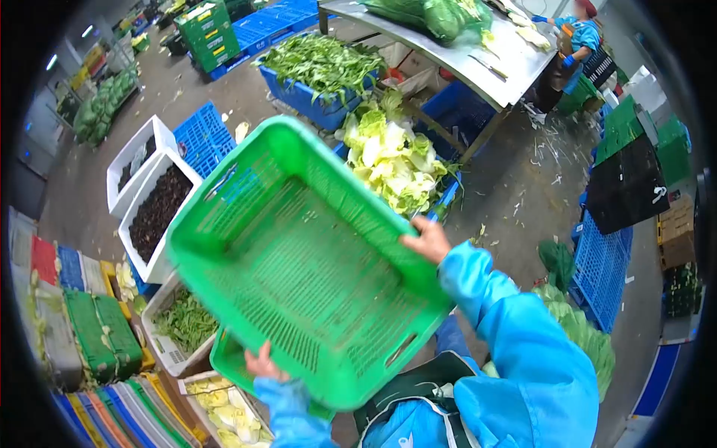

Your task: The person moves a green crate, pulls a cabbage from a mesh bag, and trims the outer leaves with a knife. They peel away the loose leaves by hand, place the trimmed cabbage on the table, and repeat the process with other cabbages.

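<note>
An empty green plastic crate (306,261) with slotted sides and floor hangs tilted in front of my body, held in both hands. My right hand (429,240) grips its upper right rim, the thumb and fingers bent over the edge. Near the lower left rim is my left hand (265,364), its fingers closed on the crate's edge. Just beyond the crate, pale yellow-green leaves (392,160) fill a blue bin. Below the crate's lower left side, part of another green crate (231,362) shows.
A metal table (515,63) with a knife and green bags stands ahead. Leafy greens (321,67) fill a blue bin. White boxes (160,209) sit left, stacked crates (104,332) farther left. A person in blue (586,37) works behind the table. Blue pallet (606,261) at right.
</note>
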A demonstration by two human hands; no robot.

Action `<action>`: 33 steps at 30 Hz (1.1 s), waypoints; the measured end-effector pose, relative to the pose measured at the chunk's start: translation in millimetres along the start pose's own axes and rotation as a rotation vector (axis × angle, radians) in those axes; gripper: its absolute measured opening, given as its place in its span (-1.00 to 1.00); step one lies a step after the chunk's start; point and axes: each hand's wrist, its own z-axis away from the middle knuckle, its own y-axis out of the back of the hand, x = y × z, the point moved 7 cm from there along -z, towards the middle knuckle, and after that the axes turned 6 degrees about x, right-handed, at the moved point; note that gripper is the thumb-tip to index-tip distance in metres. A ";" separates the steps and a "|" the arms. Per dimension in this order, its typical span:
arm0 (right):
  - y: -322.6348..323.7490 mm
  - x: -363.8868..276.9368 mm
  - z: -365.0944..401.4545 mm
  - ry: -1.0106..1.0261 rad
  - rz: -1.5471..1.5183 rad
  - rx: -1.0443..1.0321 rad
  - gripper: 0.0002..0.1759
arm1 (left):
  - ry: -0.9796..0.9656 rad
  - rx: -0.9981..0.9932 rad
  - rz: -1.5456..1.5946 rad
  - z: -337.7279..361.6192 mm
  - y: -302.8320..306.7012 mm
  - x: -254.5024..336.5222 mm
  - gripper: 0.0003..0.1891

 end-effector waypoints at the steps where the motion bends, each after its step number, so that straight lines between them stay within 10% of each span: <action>1: 41.0 20.0 -34.5 0.020 0.052 0.046 -0.64 | -0.007 -0.011 0.010 5.1 -58.1 -16.6 -0.53; 7: 193.4 152.1 -244.3 0.185 0.410 0.162 -0.54 | 0.167 -0.118 0.260 4.1 -395.4 -145.1 -0.55; 12: 274.5 209.3 -196.0 0.199 0.012 -0.097 -0.62 | 0.164 -0.028 -0.110 -17.2 -580.0 -263.1 -0.36; 15: 356.2 263.7 -160.8 -0.089 0.014 -0.302 -0.65 | 0.217 -0.043 0.042 19.8 -623.9 -253.1 -0.27; 20: 503.8 304.8 -280.2 -0.194 -0.132 0.091 -0.73 | -0.006 -0.067 -0.443 -76.7 -585.0 -329.2 -0.38; 26: 506.7 313.5 -501.1 0.257 0.297 0.322 -0.51 | -0.095 0.006 -0.294 21.4 -621.6 -151.7 -0.72; 28: 477.2 329.5 -565.1 0.009 0.517 0.131 -0.58 | -0.203 0.007 -0.112 40.9 -658.6 -83.6 -0.75; 33: 445.5 377.9 -615.5 0.214 0.654 -0.072 -0.73 | -0.446 0.013 -0.010 100.3 -826.5 22.6 -0.64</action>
